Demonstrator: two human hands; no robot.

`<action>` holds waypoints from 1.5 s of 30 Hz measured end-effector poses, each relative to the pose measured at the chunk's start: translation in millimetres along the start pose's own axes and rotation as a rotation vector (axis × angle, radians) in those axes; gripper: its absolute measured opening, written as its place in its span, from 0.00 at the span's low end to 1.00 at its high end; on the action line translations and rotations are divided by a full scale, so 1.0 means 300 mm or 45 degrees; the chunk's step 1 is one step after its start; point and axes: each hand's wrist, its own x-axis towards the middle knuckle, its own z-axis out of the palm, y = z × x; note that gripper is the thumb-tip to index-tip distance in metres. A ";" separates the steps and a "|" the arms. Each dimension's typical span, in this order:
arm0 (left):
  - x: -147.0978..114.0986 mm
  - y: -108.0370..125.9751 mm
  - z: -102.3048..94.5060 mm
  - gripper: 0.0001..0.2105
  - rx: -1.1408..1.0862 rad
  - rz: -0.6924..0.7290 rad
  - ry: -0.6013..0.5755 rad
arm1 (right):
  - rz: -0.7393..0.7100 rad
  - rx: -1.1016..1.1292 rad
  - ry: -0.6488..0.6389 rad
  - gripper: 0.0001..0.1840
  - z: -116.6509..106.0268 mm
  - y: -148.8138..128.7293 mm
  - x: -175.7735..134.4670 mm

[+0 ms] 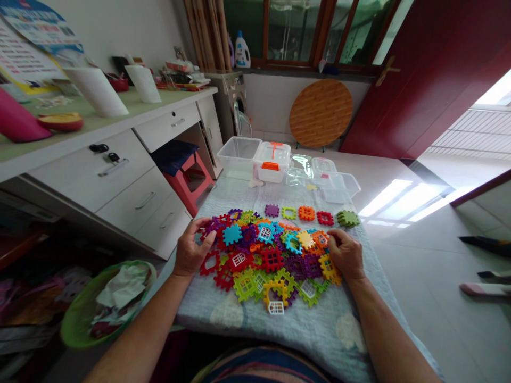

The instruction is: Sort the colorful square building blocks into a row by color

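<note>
both hands rest on a pile of plastic blocks (271, 255) mid-bench (319, 319): left hand (191, 247) at 9 o'clock, fingers curled on the edge pieces, right hand (346, 254) at 3 o'clock, pinching an orange piece. clear containers (275, 162) sit at 12 o'clock.

Just beyond your two hands, left hand (191, 250) and right hand (346, 254), five single tiles (306, 213) sit in one row: purple, green, orange, red, olive. Between your palms lies one heap of tiles (268, 255), too tangled to count. Farther off stand five clear containers (238, 155).
</note>
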 end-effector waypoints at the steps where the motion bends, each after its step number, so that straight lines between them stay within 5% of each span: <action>1: -0.002 0.012 0.000 0.18 0.044 0.083 -0.032 | 0.002 0.000 -0.005 0.13 0.000 -0.001 0.000; 5: -0.008 0.037 0.006 0.22 0.120 0.314 -0.174 | 0.007 -0.004 -0.027 0.13 -0.001 -0.004 0.001; 11: 0.012 -0.025 0.015 0.19 0.236 -0.081 0.061 | 0.010 -0.004 -0.043 0.13 0.000 -0.005 0.002; 15: 0.033 -0.060 0.016 0.16 0.320 -0.288 -0.052 | 0.009 -0.006 -0.049 0.13 -0.003 -0.006 0.002; 20: 0.036 -0.061 0.003 0.18 0.192 -0.283 -0.202 | 0.011 0.000 -0.066 0.13 -0.006 -0.011 0.005; 29: 0.023 -0.055 -0.006 0.21 -0.354 -0.500 -0.119 | 0.034 0.001 -0.056 0.13 -0.006 -0.011 0.005; 37: 0.169 -0.051 -0.010 0.15 -0.093 -0.366 -0.049 | 0.018 0.008 -0.070 0.13 -0.004 -0.006 0.003; 40: 0.240 -0.051 0.031 0.15 -0.111 -0.311 -0.143 | 0.018 0.007 -0.069 0.13 -0.004 -0.005 0.003; 45: 0.290 -0.045 0.086 0.17 -0.252 -0.329 -0.500 | 0.018 0.016 -0.078 0.13 -0.008 -0.007 0.002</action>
